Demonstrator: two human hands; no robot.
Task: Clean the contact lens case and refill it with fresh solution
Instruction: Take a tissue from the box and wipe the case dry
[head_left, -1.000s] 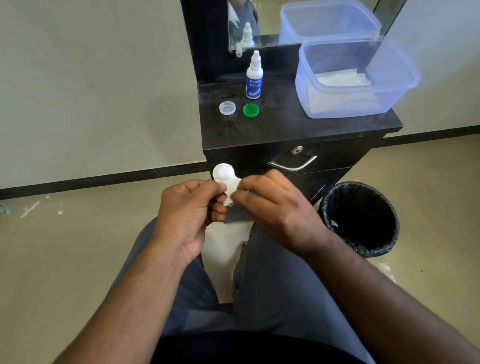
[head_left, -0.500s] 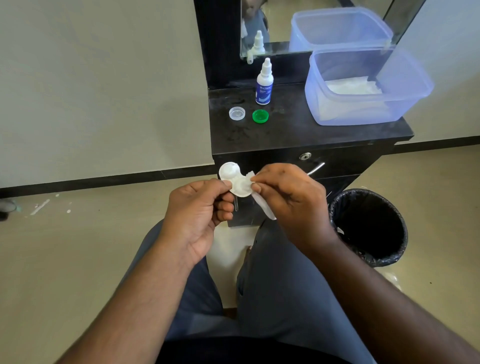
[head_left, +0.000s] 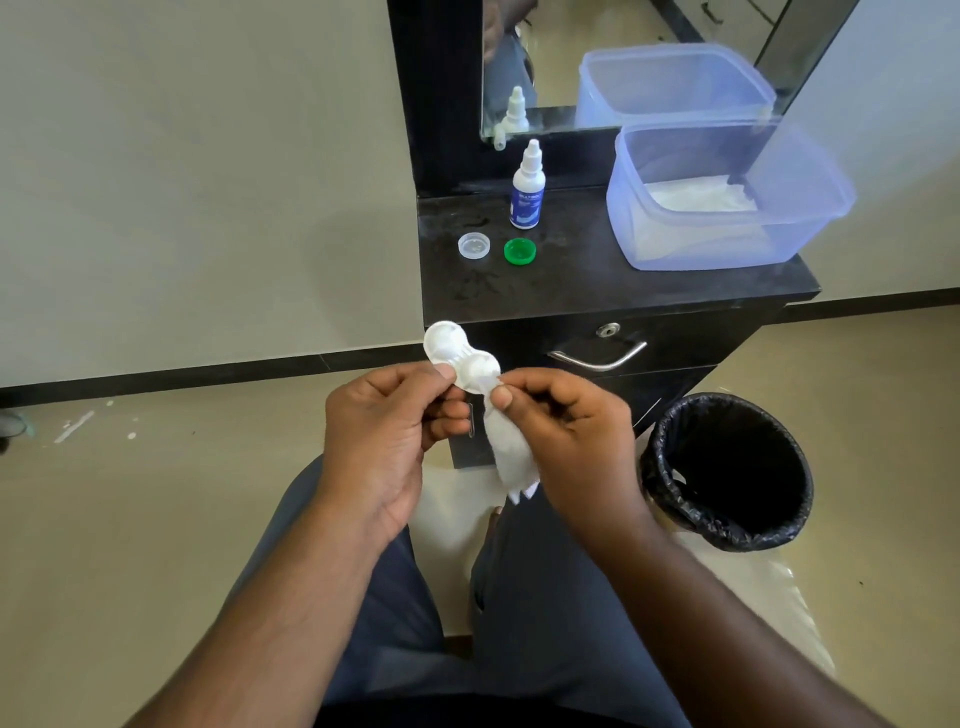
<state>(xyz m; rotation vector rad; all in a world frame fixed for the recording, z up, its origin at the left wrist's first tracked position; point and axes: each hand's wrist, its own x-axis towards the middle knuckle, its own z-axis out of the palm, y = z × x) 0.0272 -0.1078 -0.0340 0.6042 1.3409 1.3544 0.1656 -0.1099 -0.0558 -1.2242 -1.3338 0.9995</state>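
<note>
My left hand pinches a white two-well contact lens case by its middle, held up in front of the black cabinet. My right hand pinches a white tissue whose tip touches the case's right well, while the rest hangs down between my hands. On the cabinet top stand a small solution bottle with a blue label, a clear cap and a green cap, both lying loose.
A translucent blue tub holding white tissues sits at the cabinet's right. A mirror stands behind it. A black-lined bin is on the floor to the right of my knees. The cabinet drawer has a metal handle.
My right hand drew back from over the case, so both wells now show and the tissue hangs down longer. The camera tilted, shifting the cabinet up and right.
</note>
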